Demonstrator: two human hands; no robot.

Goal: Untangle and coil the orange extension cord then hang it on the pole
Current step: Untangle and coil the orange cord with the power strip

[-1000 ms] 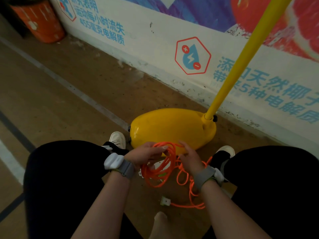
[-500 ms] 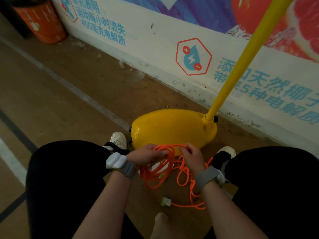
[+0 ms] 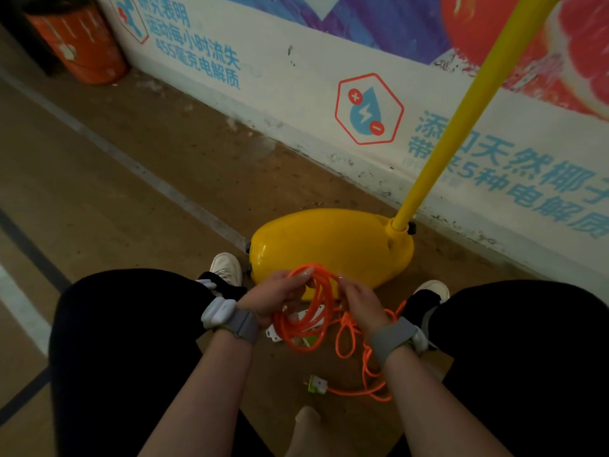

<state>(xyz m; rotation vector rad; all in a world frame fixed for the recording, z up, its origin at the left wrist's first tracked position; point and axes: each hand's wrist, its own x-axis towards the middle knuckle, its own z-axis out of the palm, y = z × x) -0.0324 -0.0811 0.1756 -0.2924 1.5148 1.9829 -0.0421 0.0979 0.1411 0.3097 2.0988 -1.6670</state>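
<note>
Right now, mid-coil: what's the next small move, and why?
Probably slide the right hand down the slack and bring one more loop up to the left hand. The left hand grips several loops of the orange cord, but loose bends lie on the floor, ending at the plug.

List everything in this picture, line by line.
orange extension cord: one, orange, partly coiled in both hands, rest loose on floor.
white-and-green plug: one, on floor at cord's end.
white power strip: one, on floor, partly behind coil.
yellow pole: one, rising from base.
rounded yellow plastic base: one, on floor by wall.
orange barrel: one, top left corner.
white shoes: two, beside base.
grey wristbands: two, one per wrist.
left hand: grips coil.
right hand: pinches coil's top.
</note>
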